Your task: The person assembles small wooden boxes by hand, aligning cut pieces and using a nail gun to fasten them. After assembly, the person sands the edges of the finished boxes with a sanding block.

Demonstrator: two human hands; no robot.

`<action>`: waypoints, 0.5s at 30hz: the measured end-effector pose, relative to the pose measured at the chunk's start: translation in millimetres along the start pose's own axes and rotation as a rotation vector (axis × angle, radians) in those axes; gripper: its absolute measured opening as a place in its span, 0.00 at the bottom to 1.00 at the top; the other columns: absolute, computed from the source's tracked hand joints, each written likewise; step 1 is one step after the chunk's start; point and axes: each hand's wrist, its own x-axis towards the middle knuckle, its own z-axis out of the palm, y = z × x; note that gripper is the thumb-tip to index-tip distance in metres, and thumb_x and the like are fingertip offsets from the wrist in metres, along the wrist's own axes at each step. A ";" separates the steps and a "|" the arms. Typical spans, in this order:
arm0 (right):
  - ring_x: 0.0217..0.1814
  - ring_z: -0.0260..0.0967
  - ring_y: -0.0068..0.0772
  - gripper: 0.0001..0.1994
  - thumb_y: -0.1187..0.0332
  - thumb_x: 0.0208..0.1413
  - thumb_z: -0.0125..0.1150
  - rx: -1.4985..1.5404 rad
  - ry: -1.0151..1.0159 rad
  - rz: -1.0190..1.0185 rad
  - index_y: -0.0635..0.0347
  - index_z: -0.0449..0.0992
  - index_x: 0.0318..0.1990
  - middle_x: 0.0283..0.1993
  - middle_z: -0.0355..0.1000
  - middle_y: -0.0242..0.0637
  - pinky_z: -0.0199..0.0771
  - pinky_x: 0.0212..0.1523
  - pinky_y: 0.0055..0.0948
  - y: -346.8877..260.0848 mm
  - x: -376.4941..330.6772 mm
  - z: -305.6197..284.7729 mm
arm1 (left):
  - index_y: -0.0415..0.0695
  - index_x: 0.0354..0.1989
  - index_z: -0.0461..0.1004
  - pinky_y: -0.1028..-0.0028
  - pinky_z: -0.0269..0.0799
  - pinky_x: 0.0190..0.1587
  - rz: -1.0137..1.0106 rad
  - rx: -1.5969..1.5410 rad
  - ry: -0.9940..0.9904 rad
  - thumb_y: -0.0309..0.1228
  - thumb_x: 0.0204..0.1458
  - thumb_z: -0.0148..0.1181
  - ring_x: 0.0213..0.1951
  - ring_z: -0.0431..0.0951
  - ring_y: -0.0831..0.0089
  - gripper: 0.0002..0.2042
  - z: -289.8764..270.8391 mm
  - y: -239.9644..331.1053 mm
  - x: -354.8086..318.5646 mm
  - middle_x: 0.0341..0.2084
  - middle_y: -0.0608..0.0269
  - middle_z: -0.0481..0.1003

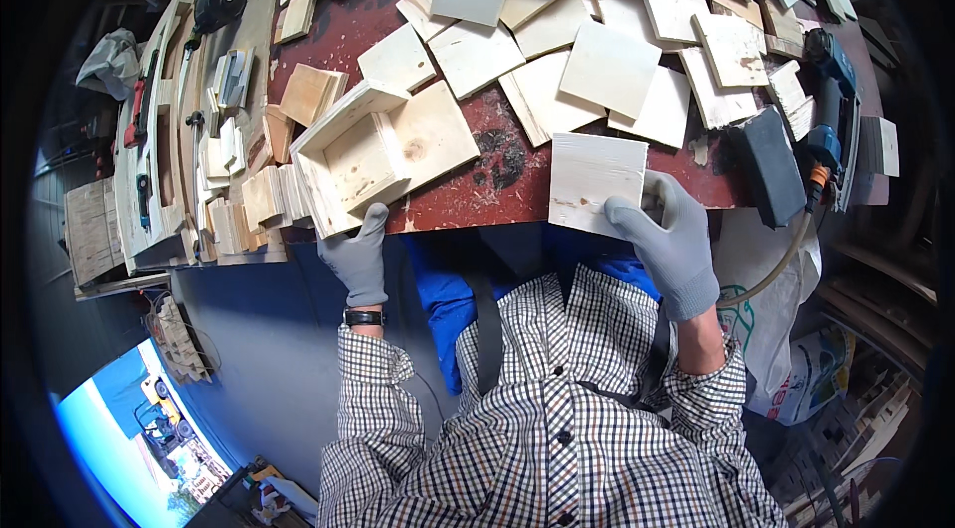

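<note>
Both hands wear grey work gloves. My right hand (671,235) pinches a pale square wooden board (595,175) by its lower right corner, thumb on top, at the near edge of the red workbench (468,215). My left hand (358,255) grips the near corner of a small open wooden box (356,165), thumb raised against its side; the fingers below are partly hidden. The box is made of thin boards standing up around a recess. A flat board with a knot (428,140) lies against its right side.
Many loose square boards (609,71) overlap across the far bench. A blue power tool (831,81) with a hose and a dark block (768,165) lie at right. Stacked wood offcuts (264,198) and clamps (139,110) occupy the left. A white sack (771,260) hangs at right.
</note>
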 end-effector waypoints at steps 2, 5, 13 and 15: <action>0.39 0.79 0.24 0.30 0.53 0.57 0.75 -0.051 -0.018 0.005 0.73 0.79 0.56 0.40 0.82 0.41 0.80 0.43 0.25 1.8 -2.5 -1.2 | 0.31 0.69 0.68 0.67 0.76 0.59 -0.087 -0.105 -0.072 0.47 0.53 0.80 0.54 0.79 0.69 0.42 -6.1 -1.3 1.9 0.57 0.54 0.79; 0.39 0.81 0.29 0.29 0.56 0.55 0.77 -0.086 -0.077 0.011 0.71 0.79 0.57 0.40 0.81 0.44 0.81 0.42 0.29 -5.0 1.4 1.6 | 0.31 0.70 0.65 0.67 0.75 0.61 -0.129 -0.140 -0.067 0.46 0.55 0.79 0.57 0.76 0.68 0.42 -9.6 -6.9 4.2 0.62 0.53 0.75; 0.41 0.81 0.36 0.32 0.57 0.51 0.80 -0.221 -0.163 0.022 0.69 0.77 0.59 0.42 0.80 0.47 0.80 0.43 0.34 -2.6 5.9 -8.1 | 0.33 0.71 0.63 0.66 0.72 0.63 -0.191 -0.074 -0.044 0.43 0.59 0.76 0.57 0.75 0.67 0.39 -18.6 -36.7 -13.0 0.62 0.57 0.72; 0.38 0.79 0.34 0.32 0.58 0.51 0.80 -0.227 -0.182 0.020 0.69 0.77 0.59 0.41 0.79 0.46 0.79 0.40 0.33 -4.6 8.1 -10.6 | 0.33 0.71 0.63 0.65 0.72 0.63 -0.211 -0.051 -0.015 0.43 0.60 0.75 0.57 0.75 0.66 0.39 -17.0 -27.2 -15.4 0.63 0.56 0.72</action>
